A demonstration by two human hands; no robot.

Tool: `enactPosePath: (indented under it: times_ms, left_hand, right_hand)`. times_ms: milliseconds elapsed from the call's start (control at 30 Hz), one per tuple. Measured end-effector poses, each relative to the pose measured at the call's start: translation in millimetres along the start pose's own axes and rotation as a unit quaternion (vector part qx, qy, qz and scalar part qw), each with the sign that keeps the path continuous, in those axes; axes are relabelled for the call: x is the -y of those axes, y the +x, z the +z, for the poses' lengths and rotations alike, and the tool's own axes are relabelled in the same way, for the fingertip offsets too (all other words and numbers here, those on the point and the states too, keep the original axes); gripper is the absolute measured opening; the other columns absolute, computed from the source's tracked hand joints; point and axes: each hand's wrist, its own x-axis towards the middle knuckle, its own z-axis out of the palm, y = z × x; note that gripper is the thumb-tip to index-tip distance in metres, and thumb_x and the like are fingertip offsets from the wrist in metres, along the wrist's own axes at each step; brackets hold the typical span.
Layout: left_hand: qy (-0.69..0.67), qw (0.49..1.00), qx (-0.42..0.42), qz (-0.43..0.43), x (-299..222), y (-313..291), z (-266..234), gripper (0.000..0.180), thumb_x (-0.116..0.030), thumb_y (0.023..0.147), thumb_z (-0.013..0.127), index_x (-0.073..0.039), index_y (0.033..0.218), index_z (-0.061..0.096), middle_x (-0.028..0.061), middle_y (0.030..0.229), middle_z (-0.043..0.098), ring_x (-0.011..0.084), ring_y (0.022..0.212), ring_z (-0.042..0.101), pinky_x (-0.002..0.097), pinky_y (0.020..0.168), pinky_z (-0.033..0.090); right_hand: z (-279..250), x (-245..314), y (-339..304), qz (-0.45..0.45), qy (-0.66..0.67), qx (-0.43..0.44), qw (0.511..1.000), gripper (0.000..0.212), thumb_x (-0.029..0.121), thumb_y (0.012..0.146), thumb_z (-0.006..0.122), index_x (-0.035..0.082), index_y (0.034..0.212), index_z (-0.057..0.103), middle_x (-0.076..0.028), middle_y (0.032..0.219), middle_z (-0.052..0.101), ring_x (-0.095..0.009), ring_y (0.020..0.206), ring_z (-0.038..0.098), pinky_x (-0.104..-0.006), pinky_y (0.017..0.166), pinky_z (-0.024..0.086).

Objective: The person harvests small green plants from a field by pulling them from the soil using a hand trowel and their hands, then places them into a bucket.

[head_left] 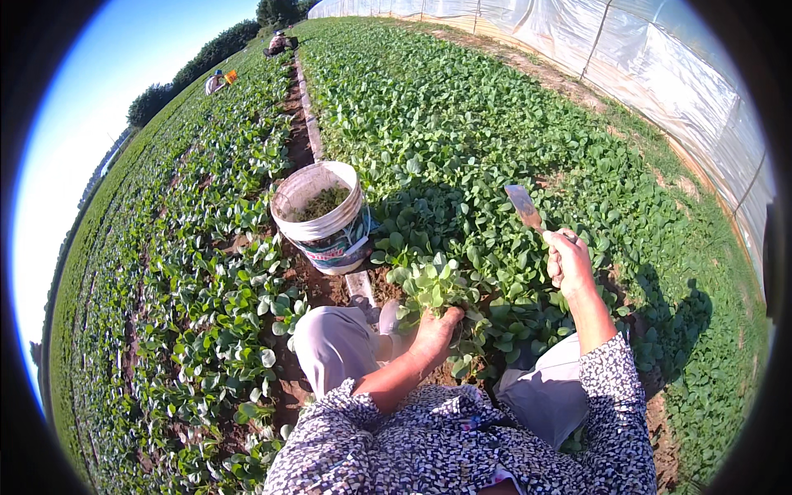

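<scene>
Greens (434,285) fan forward from the left grip (438,332), seemingly clenched round their base; right grip (569,262) grasps trowel (524,206).

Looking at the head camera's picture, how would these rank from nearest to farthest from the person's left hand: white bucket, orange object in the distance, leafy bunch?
1. Leafy bunch: in the left hand itself.
2. White bucket: ahead of that hand, to its left.
3. Orange object: far up the field, upper left, beside a distant person.
</scene>
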Motion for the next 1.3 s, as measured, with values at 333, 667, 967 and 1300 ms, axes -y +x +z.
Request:
enactPosePath:
  times_ms: [333,667,967,1300]
  left_hand:
    - [0.745,0.477,-0.371,0.283,-104.3,164.7,-290.0,0.044,-0.002,0.073,0.061,-0.005,0.117,0.060,0.0130,0.106,0.065,0.0298,0.096,0.062,0.0423,0.084,0.047]
    - [0.410,0.874,-0.260,0.021,12.3,225.9,-370.8,0.084,-0.029,0.071,0.073,-0.004,0.142,0.036,0.0304,0.141,0.036,0.0405,0.134,0.032,0.0433,0.112,0.026]
    - [0.388,0.915,-0.098,-0.046,28.7,172.8,-284.0,0.045,-0.021,0.082,0.066,0.004,0.119,0.059,0.0205,0.107,0.067,0.0276,0.103,0.063,0.0335,0.090,0.047]
    - [0.469,0.873,0.101,-0.085,-41.9,126.1,-182.2,0.050,-0.033,0.081,0.071,-0.003,0.121,0.060,0.0177,0.105,0.067,0.0247,0.095,0.063,0.0354,0.083,0.049]
  right_hand:
    - [11.6,1.1,4.0,0.010,-0.001,0.017,1.000,0.027,0.022,0.085,0.064,0.016,0.069,0.044,0.006,0.052,0.040,-0.006,0.035,0.038,-0.0224,0.031,0.024]
    - [11.1,-3.3,10.4,0.013,-0.095,0.049,0.994,0.026,0.025,0.086,0.063,0.015,0.070,0.046,0.006,0.052,0.041,-0.004,0.035,0.037,-0.0219,0.031,0.021]
    - [13.2,-10.5,19.9,0.004,-0.042,0.042,0.998,0.025,0.025,0.082,0.067,0.014,0.070,0.049,0.005,0.052,0.045,-0.005,0.036,0.039,-0.0217,0.030,0.023]
    - [15.6,-3.1,31.9,-0.026,0.086,0.022,0.996,0.021,0.021,0.083,0.066,0.013,0.070,0.051,0.003,0.052,0.047,-0.008,0.034,0.043,-0.0237,0.027,0.024]
